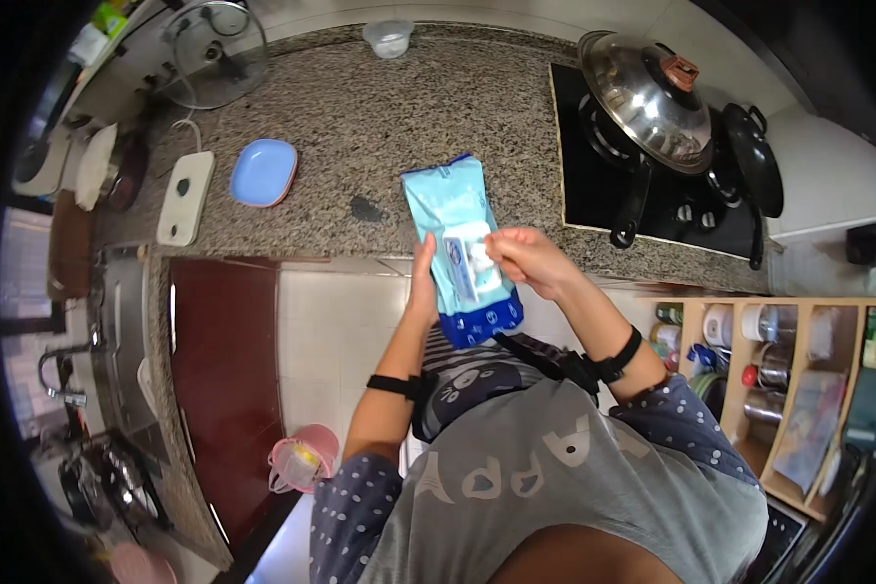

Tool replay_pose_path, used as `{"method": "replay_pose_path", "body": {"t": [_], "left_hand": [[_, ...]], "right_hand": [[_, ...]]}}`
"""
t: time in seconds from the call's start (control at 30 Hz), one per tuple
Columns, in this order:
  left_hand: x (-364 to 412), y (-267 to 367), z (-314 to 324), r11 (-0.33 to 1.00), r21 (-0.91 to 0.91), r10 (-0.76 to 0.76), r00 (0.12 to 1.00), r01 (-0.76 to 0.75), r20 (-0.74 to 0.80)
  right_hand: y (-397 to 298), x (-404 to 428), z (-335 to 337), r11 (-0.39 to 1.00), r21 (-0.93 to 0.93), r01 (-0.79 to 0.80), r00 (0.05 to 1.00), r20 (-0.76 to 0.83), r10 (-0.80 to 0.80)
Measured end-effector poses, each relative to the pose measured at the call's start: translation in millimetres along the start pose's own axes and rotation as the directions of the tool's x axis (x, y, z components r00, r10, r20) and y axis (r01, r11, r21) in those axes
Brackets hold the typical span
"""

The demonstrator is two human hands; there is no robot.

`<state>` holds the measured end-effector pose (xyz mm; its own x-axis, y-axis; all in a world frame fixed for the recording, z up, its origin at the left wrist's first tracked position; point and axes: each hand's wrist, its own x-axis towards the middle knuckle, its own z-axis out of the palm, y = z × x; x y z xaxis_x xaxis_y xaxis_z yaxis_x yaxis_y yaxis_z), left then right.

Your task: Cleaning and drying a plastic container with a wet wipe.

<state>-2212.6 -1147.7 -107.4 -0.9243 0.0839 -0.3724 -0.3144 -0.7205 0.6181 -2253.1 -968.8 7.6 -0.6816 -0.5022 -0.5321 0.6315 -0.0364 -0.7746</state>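
A light-blue soft pack of wet wipes point(449, 193) with dark-blue ends is held in front of my body, over the counter's front edge. My left hand point(425, 281) grips its left side, thumb along the front. The pack's lid point(458, 269) is flipped open to the left. White wipe material point(482, 257) shows in the opening. My right hand point(525, 257) has thumb and forefinger pinched together on the white material at the opening's right side; the exact contact is partly hidden by the fingers.
On the granite counter point(467, 95) are a blue square dish point(263, 171), a white power strip point(186, 197), a glass lid point(215, 55) and a small clear bowl point(388, 38). A lidded wok point(646, 102) sits on the black hob point(591, 197) at right. A pink bin point(305, 456) stands below.
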Motion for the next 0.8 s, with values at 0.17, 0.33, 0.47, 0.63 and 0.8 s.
{"method": "replay_pose_path", "body": {"t": [0.17,0.33,0.47,0.63,0.8], "left_hand": [[52.4,55.3,0.3,0.848,0.528,0.014,0.994,0.047,-0.111],[53.6,89.1,3.8,0.262,0.863,0.743,0.662,-0.431,0.105],[24.5,138.9,57.0,-0.189,0.755,0.478,0.612,-0.629,0.630],[34.7,148.6,11.2,-0.267,0.751,0.341,0.670,-0.604,0.660],[33.6,153.5,21.8,-0.141,0.814,0.262,0.772,-0.563,0.579]], "right_hand": [[-10.5,63.9,-4.7,0.985,0.174,0.000,0.983,-0.182,0.032],[-23.7,81.0,7.9,0.975,0.220,-0.023,0.981,-0.181,0.064],[-17.9,88.9,13.2,0.984,0.173,-0.040,0.982,-0.174,0.071],[-25.5,87.1,16.0,0.999,0.038,-0.028,0.973,-0.227,0.036],[-23.5,83.0,12.9,0.999,0.041,-0.014,0.978,-0.209,0.022]]}}
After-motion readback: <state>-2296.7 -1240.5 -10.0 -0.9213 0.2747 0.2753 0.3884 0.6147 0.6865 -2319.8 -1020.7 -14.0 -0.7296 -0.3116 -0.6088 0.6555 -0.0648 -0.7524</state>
